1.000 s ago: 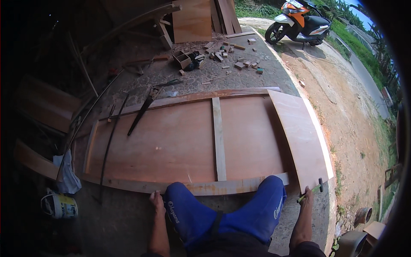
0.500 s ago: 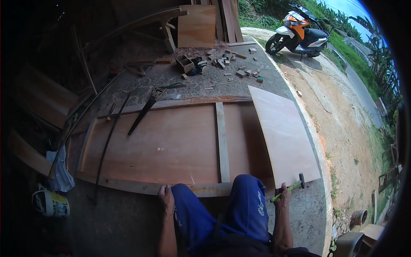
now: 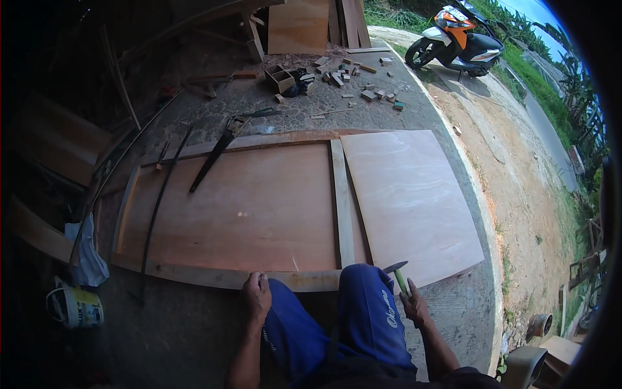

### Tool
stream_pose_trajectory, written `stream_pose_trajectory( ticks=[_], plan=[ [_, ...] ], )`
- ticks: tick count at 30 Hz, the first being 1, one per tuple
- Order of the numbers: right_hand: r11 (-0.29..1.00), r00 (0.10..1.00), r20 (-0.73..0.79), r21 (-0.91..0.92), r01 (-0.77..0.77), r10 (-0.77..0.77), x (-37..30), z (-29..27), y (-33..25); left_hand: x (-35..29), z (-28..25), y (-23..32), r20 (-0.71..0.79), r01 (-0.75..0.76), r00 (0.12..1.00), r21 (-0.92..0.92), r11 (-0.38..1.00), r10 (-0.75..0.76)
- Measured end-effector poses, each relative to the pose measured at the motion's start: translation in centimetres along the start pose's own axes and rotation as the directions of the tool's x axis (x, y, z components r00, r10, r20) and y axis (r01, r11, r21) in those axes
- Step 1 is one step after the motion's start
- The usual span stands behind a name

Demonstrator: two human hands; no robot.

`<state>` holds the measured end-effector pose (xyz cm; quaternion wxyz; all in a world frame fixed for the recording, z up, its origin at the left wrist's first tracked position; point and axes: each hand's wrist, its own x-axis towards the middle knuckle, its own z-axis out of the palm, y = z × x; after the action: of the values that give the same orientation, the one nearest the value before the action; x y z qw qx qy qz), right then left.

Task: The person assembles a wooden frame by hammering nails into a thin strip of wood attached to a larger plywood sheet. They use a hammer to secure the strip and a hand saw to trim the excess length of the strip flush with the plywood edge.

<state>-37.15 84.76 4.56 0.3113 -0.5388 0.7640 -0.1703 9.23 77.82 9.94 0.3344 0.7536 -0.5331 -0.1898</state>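
My right hand [image 3: 415, 306] grips a hammer [image 3: 402, 279] by its green handle, with the dark head over the near left corner of a light plywood sheet [image 3: 414, 201]. That sheet lies over the right end of a wooden door frame [image 3: 304, 284] on the ground. A crossbar [image 3: 344, 214] of the frame runs just left of the sheet, with a narrow gap between them. My left hand [image 3: 257, 295] is closed beside my left knee, at the frame's near rail; whatever its fingers hold is hidden. A larger panel [image 3: 240, 207] fills the frame's left part.
A handsaw [image 3: 217, 155] and a long dark strip [image 3: 162, 201] lie across the frame. Beyond are wood offcuts [image 3: 369, 94] and a small wooden box [image 3: 279, 79]. A white bucket [image 3: 76, 306] stands at left; an orange-white scooter [image 3: 457, 39] is parked far right.
The plywood sheet has gone from tilted to lying over the frame's right end, its far edge shifted left. My right hand with the hammer has moved left, off the sheet's near right part.
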Motion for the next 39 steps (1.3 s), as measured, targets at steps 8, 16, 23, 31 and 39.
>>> stream_pose_trajectory(
  ticks=[8,16,23,31,39],
  plan=[
    [0.798,0.858,0.514,-0.519,0.307,0.005,2.5,-9.8,-3.5,-3.0,-3.1,1.3,-0.060,-0.249,0.964,0.143,0.958,0.260],
    [0.707,0.712,0.656,-0.626,0.329,0.250,6.6,-9.6,-5.6,-5.4,-4.7,9.3,0.114,-0.176,0.978,0.006,0.984,0.175],
    [0.799,0.807,0.553,-0.572,0.186,0.207,5.9,-8.7,-3.8,-7.4,-4.0,15.5,0.293,-0.044,0.956,0.039,0.998,0.031],
    [0.985,0.771,0.617,-0.155,-0.077,0.158,-8.7,-20.3,-17.6,-16.8,-13.5,16.8,0.205,0.707,0.571,0.370,0.603,-0.795],
    [0.720,0.502,0.595,-0.199,-0.665,0.628,-16.5,-28.3,-15.3,-19.0,-24.2,19.8,0.205,0.699,0.647,0.225,0.679,-0.734]
  ],
)
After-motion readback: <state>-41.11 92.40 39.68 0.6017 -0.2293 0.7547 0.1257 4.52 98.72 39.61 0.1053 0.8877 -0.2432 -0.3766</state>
